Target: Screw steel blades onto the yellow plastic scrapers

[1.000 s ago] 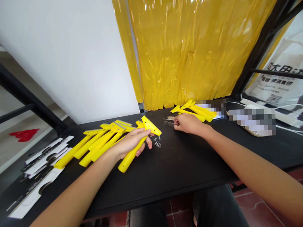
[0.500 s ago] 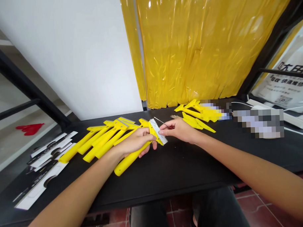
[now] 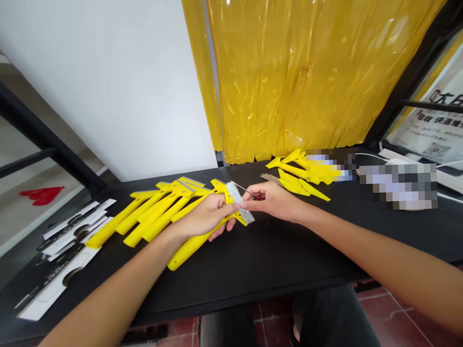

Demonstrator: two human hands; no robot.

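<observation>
My left hand (image 3: 206,215) is wrapped around the neck of a yellow scraper (image 3: 185,250), whose handle slants down toward the table's front. Across the scraper's head lies a flat silver metal plate (image 3: 234,192) with holes. My right hand (image 3: 272,203) keeps a thin screwdriver (image 3: 245,189) in its grip, the red handle partly hidden by the fingers and the shaft pointing up and left over the plate. My right thumb and fingertips reach the plate's middle, close to my left thumb; whether they pinch something small there is hidden.
Several yellow scrapers (image 3: 157,216) with metal edges lie at left. White-and-black cardboard sleeves (image 3: 56,283) are stacked beyond them. More yellow parts (image 3: 304,183) and a metal strip (image 3: 270,179) lie at right, beside blurred items and a white cable. Yellow plastic sheeting (image 3: 289,80) hangs behind.
My right hand has moved slightly left, its thumb now over the middle of the metal plate near my left thumb. The scraper has shifted a little left with my left hand.
</observation>
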